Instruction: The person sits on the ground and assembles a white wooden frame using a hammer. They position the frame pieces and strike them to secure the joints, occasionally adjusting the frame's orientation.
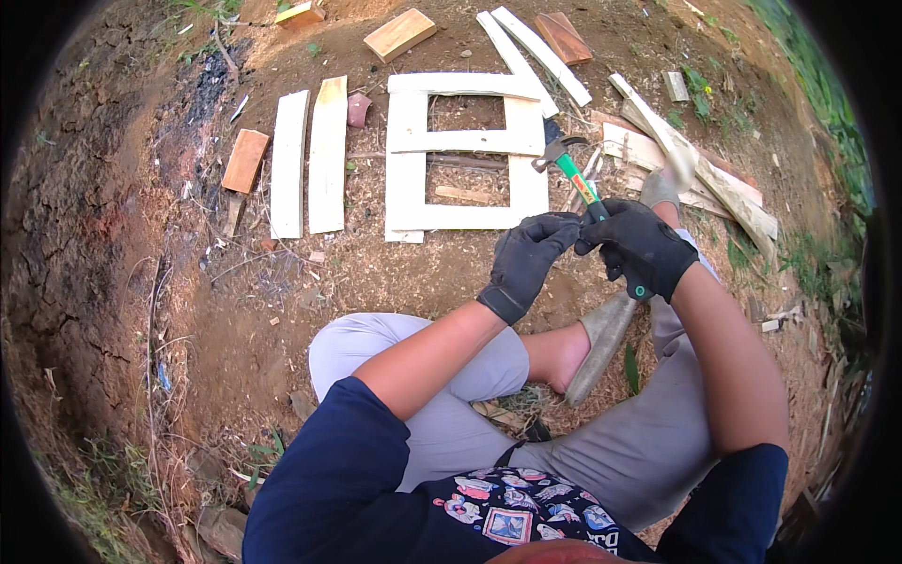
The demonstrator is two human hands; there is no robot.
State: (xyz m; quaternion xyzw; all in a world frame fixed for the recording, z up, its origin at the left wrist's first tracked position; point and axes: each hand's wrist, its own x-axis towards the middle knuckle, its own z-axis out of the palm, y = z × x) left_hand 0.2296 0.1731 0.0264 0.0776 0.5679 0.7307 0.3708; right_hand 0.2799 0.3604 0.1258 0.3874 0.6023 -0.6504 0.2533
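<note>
Navy printed shirt (526, 503) nearest, folded legs (615, 451) beyond. Your right hand (648, 246) grasps the green-handled hammer (577, 179), its head near the right edge of the pale wooden frame (467, 142) on the soil (282, 343). Left hand (528, 261) meets it; can't tell whether those fingers pinch anything. A careless swing could catch them; lapped planks (467, 218), if unfastened, might shift.

A small yellow and red label (584, 190) sits on the green handle of the hammer (566, 165), between its head and the dark grip; its markings are too small to tell. At the near side, on the person's dark blue shirt (352, 479), white block letters (606, 542), only partly in view, stand just right of a colourful framed print (508, 526).
</note>
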